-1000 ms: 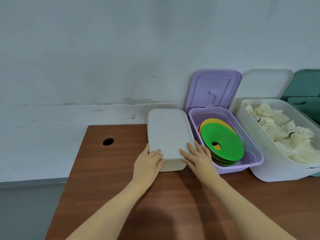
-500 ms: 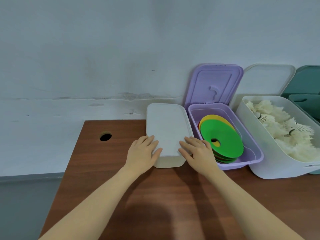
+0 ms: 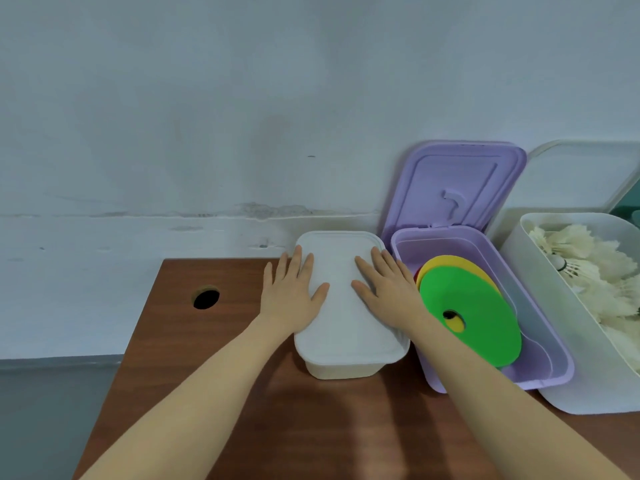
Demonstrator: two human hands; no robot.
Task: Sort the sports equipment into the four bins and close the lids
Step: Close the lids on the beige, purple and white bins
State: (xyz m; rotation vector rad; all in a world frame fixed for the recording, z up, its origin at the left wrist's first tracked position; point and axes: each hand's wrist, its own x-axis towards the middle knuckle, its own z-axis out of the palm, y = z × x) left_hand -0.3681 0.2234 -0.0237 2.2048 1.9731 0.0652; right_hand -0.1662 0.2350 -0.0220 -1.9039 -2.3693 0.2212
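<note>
I see left hand [image 3: 292, 294] and right hand [image 3: 389, 289] flat on white lid [image 3: 343, 303] of closed white bin [image 3: 341, 368], fingers [image 3: 299, 263] straight, slightly spread, gripping nothing. White bin on worktop [image 3: 214, 348], just left of purple bin [image 3: 540, 348]. Purple lid [image 3: 453, 188] up against wall; green disc [image 3: 478, 323] over yellow disc [image 3: 450, 265] inside. Clear bin [image 3: 561, 341] of shuttlecocks [image 3: 602, 271] at right.

White bin [image 3: 341, 370] with lid [image 3: 343, 306] shut; purple bin [image 3: 540, 344] beside it — lid [image 3: 450, 188] raised — holding green and yellow discs [image 3: 467, 317]; shuttlecocks [image 3: 602, 271] in a clear bin [image 3: 550, 327].
</note>
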